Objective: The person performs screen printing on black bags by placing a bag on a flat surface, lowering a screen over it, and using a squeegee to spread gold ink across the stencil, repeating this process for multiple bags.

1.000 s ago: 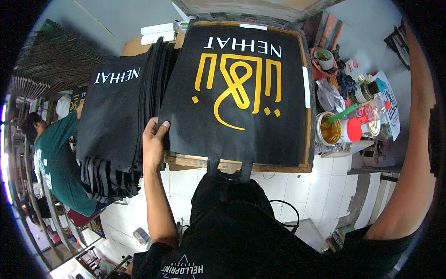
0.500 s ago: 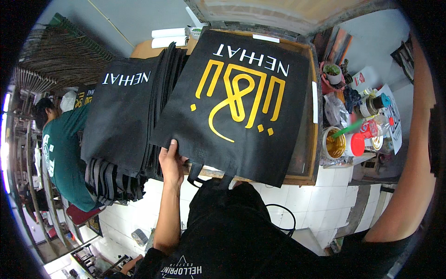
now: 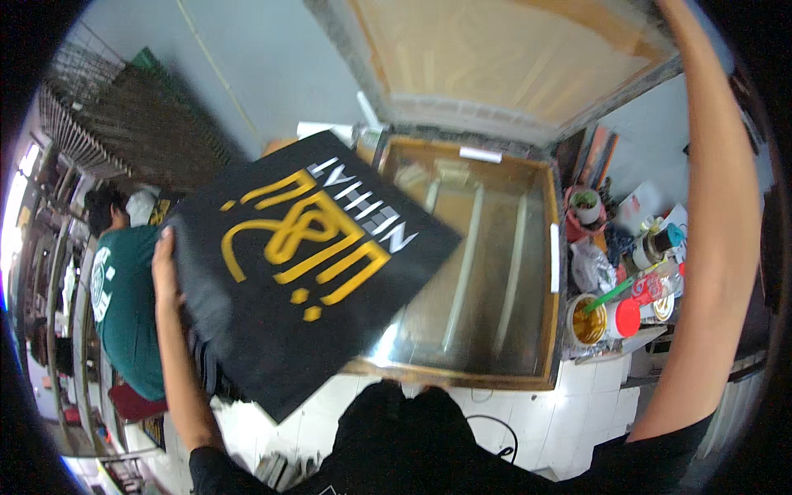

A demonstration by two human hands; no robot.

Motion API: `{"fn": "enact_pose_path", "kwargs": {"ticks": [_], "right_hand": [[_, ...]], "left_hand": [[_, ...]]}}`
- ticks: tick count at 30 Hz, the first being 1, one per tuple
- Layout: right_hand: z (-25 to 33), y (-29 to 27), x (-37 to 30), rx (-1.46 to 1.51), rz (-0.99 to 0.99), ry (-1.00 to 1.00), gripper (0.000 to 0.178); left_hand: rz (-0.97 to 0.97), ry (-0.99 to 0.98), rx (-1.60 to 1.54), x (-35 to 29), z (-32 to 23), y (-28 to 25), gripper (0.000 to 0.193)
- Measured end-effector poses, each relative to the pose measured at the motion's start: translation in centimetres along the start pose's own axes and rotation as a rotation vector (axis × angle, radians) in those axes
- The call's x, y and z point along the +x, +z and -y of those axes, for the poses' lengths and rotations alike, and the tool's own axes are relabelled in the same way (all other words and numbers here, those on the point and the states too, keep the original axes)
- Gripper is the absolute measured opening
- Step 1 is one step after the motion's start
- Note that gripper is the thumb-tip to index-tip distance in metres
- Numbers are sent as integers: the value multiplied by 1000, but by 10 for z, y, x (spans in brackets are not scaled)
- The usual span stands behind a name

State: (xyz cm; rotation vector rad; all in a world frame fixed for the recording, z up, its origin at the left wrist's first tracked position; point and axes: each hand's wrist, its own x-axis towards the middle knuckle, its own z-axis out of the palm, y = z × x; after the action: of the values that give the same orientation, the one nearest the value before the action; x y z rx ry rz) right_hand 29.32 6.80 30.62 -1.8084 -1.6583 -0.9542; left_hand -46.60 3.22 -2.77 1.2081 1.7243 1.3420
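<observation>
- Black bag (image 3: 313, 268), flat, with four corners, a big curly yellow shape in the middle and white letters along the upper right side.
- Held by its left edge in the left grip (image 3: 166, 266).
- Turned on a slant, with one corner up, one down and one out to the right.
- Bent a little near the grip, mostly smooth elsewhere.
- Reaching across the left part of the glass tabletop (image 3: 503, 305) with the right corner.

Rectangular wood-framed glass panel (image 3: 499, 280); over its left side, printed black fabric bag (image 3: 318, 272) gripped by left hand (image 3: 167, 271); at its right, round white tub (image 3: 572, 320).
</observation>
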Motion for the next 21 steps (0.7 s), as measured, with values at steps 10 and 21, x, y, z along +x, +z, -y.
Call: {"fn": "enact_pose_path", "kwargs": {"ticks": [10,21], "right_hand": [[23,-9,-6,-90,60,208,58],[9,-7,4,-129,83,224,62]], "left_hand": [[212,-374,-160,79,118,-185,57],[-32,-29,-63,88,87,-103,71]]}}
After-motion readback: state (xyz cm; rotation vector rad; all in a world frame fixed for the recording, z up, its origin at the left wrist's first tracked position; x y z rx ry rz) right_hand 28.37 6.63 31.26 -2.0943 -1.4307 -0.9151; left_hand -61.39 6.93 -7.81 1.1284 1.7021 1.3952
